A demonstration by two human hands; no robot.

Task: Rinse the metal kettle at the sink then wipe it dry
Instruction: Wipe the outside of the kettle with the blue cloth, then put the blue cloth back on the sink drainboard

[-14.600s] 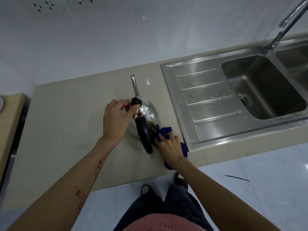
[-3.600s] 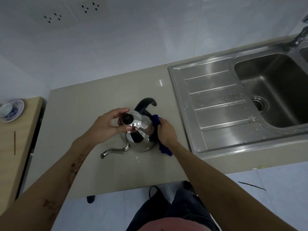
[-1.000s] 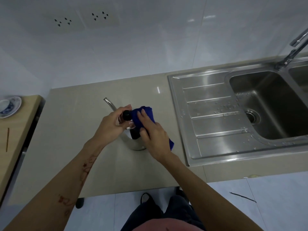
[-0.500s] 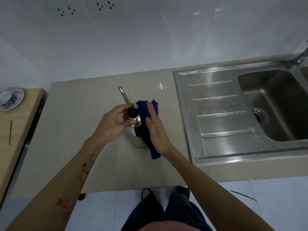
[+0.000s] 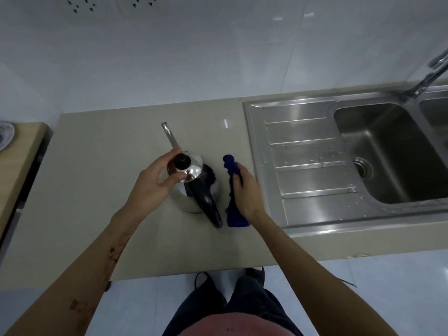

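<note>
The shiny metal kettle stands upright on the beige counter, its thin spout pointing away from me and its black handle pointing toward me. My left hand grips the lid around the black knob. My right hand holds a dark blue cloth just right of the kettle, a small gap apart from its side. The cloth hangs down to the counter.
The steel sink with its ribbed, wet drainboard lies to the right, with the faucet at the far right. A wooden side table with a plate at its edge stands at the left. My legs stand below the counter's front edge.
My right hand has pulled the blue cloth off the kettle's top and handle and moved it to the right. The handle and lid now show. My left hand stays on the lid.
</note>
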